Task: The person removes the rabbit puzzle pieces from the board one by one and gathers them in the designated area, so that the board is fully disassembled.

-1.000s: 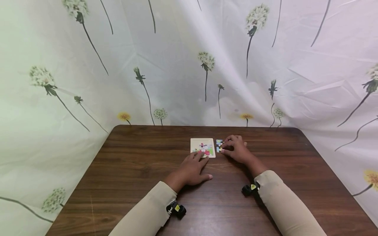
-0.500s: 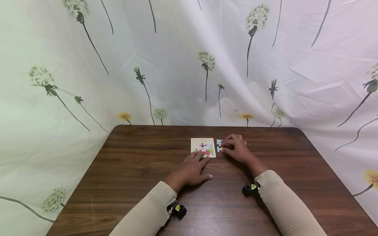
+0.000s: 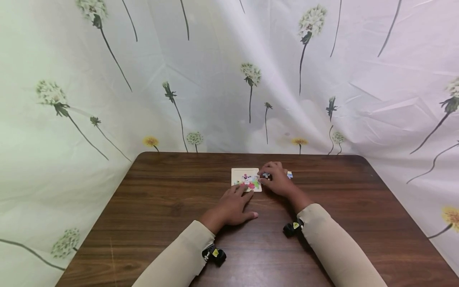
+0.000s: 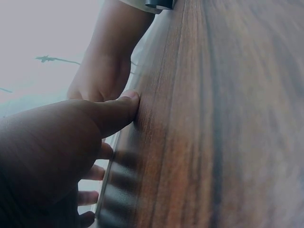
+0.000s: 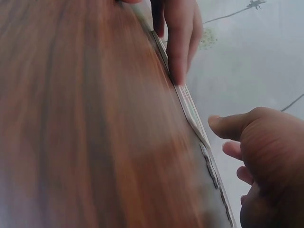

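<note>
A square picture puzzle in a pale frame (image 3: 245, 173) lies near the far side of the table, showing a white cartoon figure in red. My left hand (image 3: 233, 205) lies spread, its fingertips resting on the puzzle's near edge and its thumb on the wood. Bent over the puzzle's right side is my right hand (image 3: 276, 179), thumb and forefinger tips near the frame's edge. Whether a piece is between them cannot be made out. Blue puzzle pieces (image 3: 266, 175) show under its fingers. Another light-blue piece (image 3: 289, 174) lies just right of the hand.
The brown wood-grain table (image 3: 161, 223) has rounded far corners. A pale curtain (image 3: 215, 79) printed with dandelions hangs behind it and at both sides. In the right wrist view, flat pieces (image 5: 210, 166) lie beside the puzzle.
My right hand has moved left from the loose pieces to the puzzle's right edge, uncovering a piece at its right. The left hand has stayed in place.
</note>
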`<state>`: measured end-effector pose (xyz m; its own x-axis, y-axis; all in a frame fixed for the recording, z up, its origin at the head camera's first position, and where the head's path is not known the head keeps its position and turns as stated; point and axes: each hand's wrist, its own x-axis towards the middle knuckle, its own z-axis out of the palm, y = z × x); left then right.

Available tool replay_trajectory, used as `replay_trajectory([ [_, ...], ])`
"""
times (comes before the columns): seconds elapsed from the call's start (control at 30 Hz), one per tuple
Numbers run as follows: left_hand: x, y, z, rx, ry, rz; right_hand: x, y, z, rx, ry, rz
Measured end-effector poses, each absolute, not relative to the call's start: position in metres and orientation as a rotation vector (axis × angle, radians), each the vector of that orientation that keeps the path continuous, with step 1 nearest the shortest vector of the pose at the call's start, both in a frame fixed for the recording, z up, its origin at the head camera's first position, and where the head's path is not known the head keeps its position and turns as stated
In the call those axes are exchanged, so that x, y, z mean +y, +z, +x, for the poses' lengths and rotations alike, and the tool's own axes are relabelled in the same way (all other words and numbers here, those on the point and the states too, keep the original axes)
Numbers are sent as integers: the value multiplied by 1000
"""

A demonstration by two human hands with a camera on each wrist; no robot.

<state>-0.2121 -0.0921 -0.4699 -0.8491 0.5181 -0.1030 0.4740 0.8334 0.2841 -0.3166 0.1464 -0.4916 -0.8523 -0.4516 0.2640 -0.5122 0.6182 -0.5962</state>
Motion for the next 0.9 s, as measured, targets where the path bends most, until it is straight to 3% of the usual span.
replay_trajectory([
  [0.9,-92,-472,-213,2838,383,785,114,-492,-323,-2821,1040,918],
])
